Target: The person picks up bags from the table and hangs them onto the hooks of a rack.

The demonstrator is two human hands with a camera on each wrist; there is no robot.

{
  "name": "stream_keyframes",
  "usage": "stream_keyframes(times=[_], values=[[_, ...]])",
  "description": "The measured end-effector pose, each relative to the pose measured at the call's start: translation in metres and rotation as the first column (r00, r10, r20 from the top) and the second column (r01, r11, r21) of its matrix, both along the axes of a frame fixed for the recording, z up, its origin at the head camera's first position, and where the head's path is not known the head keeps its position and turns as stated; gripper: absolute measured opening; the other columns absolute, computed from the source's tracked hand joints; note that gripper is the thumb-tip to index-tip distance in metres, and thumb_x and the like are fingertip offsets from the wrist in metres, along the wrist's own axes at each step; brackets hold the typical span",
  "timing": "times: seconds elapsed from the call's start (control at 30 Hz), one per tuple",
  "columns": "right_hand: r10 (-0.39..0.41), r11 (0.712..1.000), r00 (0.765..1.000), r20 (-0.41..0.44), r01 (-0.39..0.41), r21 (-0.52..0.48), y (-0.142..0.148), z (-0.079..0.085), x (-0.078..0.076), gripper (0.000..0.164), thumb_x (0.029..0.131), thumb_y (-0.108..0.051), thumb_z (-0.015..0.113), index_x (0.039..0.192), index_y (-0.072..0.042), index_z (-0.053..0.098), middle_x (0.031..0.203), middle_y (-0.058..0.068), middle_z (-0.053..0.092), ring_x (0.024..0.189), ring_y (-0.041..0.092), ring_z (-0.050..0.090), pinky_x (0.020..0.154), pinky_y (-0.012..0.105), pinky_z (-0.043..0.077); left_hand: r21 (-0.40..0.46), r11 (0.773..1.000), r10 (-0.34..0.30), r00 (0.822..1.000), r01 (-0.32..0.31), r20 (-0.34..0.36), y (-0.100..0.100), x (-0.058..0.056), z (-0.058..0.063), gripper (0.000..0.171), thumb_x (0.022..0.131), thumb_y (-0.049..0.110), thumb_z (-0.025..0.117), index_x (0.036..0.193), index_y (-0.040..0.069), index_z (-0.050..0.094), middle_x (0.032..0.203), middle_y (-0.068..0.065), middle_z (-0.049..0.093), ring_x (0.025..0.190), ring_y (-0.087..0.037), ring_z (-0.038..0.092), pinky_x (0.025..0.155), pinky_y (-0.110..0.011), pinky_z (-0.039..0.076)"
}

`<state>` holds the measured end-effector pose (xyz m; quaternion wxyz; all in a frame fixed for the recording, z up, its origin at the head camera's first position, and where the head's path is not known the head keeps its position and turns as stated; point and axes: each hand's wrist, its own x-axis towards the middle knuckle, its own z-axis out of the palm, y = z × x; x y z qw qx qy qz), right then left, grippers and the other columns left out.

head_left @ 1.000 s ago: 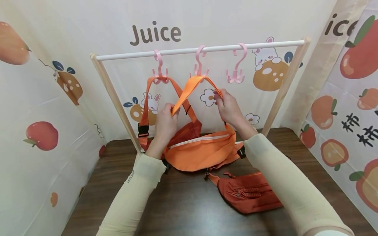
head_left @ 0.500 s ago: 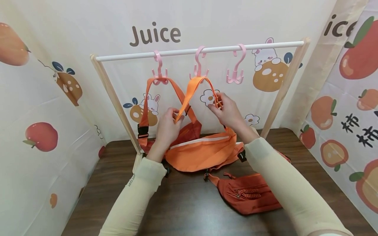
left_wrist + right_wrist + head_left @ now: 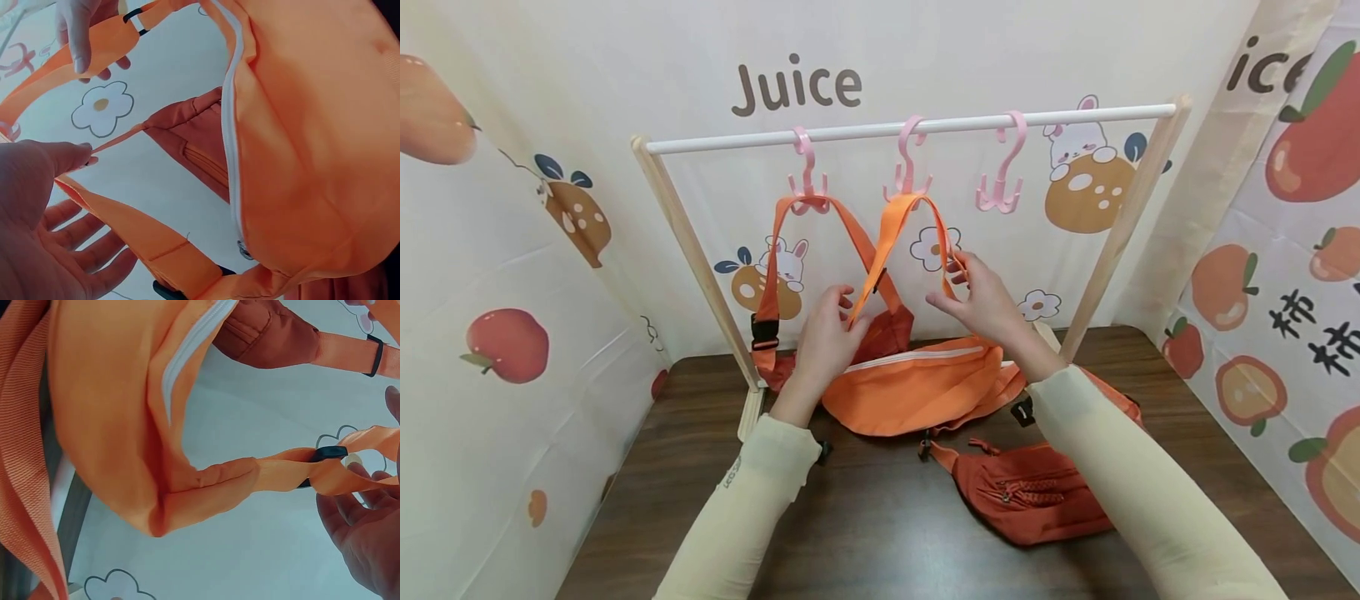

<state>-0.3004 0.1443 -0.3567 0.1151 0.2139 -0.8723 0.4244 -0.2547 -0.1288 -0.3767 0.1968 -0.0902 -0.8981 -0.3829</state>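
Observation:
A bright orange waist bag (image 3: 917, 387) with a white zip hangs low, close over the table. Its strap (image 3: 891, 229) loops up to the prongs of the middle pink hook (image 3: 907, 162). My left hand (image 3: 827, 337) is beside the left side of the strap, fingers spread and thumb apart, as the left wrist view shows. On the other side, my right hand (image 3: 981, 300) has its fingers against the strap near a black slider (image 3: 328, 453), the thumb held away. Behind, a rust-red waist bag (image 3: 887, 329) hangs by its strap from the left pink hook (image 3: 807, 167).
A white rail (image 3: 737, 142) on wooden posts carries the hooks. The right pink hook (image 3: 1000, 167) bears nothing. Another rust-red waist bag (image 3: 1037, 492) lies on the brown wooden table (image 3: 850, 533) at front right, partly under the right forearm. A printed cloth (image 3: 1000, 50) stands behind.
Both hands have loosened from the strap and moved down a little, their fingers spreading. The strap loop has narrowed and sunk slightly at the middle hook.

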Motion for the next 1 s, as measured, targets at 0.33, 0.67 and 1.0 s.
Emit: stream_keyframes(times=[0.33, 0.67, 1.0], values=[[0.001, 0.999, 1.000, 0.018, -0.002, 0.051, 0.014, -0.012, 0.010, 0.095, 0.090, -0.038, 0.088, 0.162, -0.007, 0.034, 0.152, 0.019, 0.050, 0.138, 0.040, 0.049, 0.108, 0.060, 0.046, -0.026, 0.999, -0.030, 0.998, 0.029, -0.049, -0.004, 0.010, -0.009, 0.070, 0.093, 0.032, 0.084, 0.150, 0.005, 0.052, 0.136, -0.016, 0.061, 0.119, -0.032, 0.060, 0.094, -0.054, 0.055], [-0.005, 0.993, 1.000, 0.003, 0.004, 0.115, 0.024, -0.012, 0.028, 0.105, 0.088, -0.049, 0.086, 0.166, -0.007, 0.028, 0.160, 0.019, 0.041, 0.145, 0.037, 0.042, 0.114, 0.060, 0.039, -0.070, 0.997, -0.028, 0.997, 0.023, -0.078, -0.006, 0.022, -0.012, 0.077, 0.093, 0.039, 0.084, 0.154, 0.008, 0.048, 0.142, -0.014, 0.056, 0.121, -0.033, 0.057, 0.098, -0.053, 0.052], [-0.045, 0.981, 0.999, -0.004, 0.044, 0.189, 0.043, -0.018, 0.045, 0.106, 0.089, -0.044, 0.087, 0.167, -0.007, 0.026, 0.162, 0.019, 0.039, 0.146, 0.039, 0.043, 0.113, 0.062, 0.040, -0.128, 0.992, -0.017, 0.989, -0.001, -0.144, -0.008, 0.033, -0.016, 0.081, 0.090, 0.039, 0.087, 0.153, 0.006, 0.048, 0.137, -0.015, 0.056, 0.119, -0.033, 0.054, 0.099, -0.054, 0.050]])
